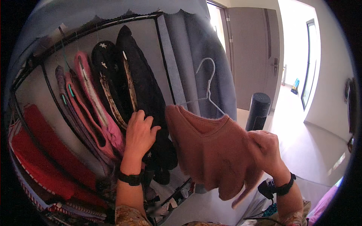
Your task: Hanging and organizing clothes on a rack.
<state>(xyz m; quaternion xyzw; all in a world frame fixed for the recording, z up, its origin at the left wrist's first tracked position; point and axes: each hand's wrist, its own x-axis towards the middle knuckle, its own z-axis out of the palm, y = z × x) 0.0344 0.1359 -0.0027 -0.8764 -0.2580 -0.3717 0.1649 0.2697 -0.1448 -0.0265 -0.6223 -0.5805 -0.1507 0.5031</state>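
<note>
A rust-brown V-neck sweater [209, 147] hangs on a white wire hanger [208, 84] in front of a grey fabric wardrobe cover. My right hand [263, 147] grips the sweater at its right shoulder and sleeve. My left hand [141, 131] rests against a black garment [141, 79] on the rack, fingers bent; whether it pinches the cloth is unclear. Left of it hang a black garment with white motifs [106, 62], a pink garment [90, 82] and several mauve and pink ones. What, if anything, the sweater's hanger hook hangs from is not visible.
The rack's black metal rail [107, 24] runs across the upper left. Red clothing [48, 152] and striped fabrics fill the lower left. A dark cylinder [258, 108] stands behind the sweater. Further back are a brown door [253, 56] and a bright doorway. Pink fabric [325, 203] lies at lower right.
</note>
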